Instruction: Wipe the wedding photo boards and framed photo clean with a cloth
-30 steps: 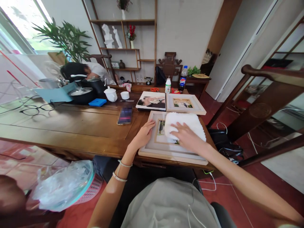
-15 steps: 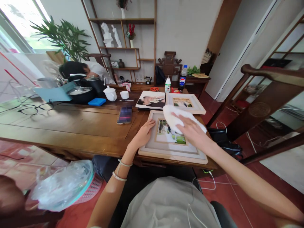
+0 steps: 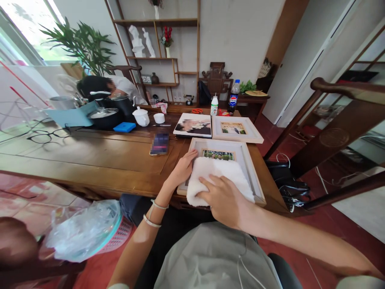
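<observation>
A light wooden picture frame (image 3: 255, 172) lies flat at the table's front edge, with a photo (image 3: 219, 154) showing only at its top. My left hand (image 3: 182, 169) grips the frame's left side, fingers resting over the border. Under my right hand (image 3: 225, 198) is a folded fluffy white cloth (image 3: 200, 174); the fingers press and pinch it against the frame's lower half. The cloth covers most of the photo and part of the bottom border. Just behind lie a second framed photo (image 3: 252, 130) and a photo panel (image 3: 192, 125).
On the wooden table (image 3: 126, 160) are a phone (image 3: 159, 143), a blue box (image 3: 124, 127), a white teapot (image 3: 140, 117), a cup (image 3: 159, 118), a milk bottle (image 3: 214, 106) and a cola bottle (image 3: 234, 96). A person (image 3: 123, 88) leans at the far left. A chair (image 3: 337, 120) stands right.
My right hand has brought the cloth down and left, from the frame's upper right onto its lower half. My left hand stays on the frame's left side.
</observation>
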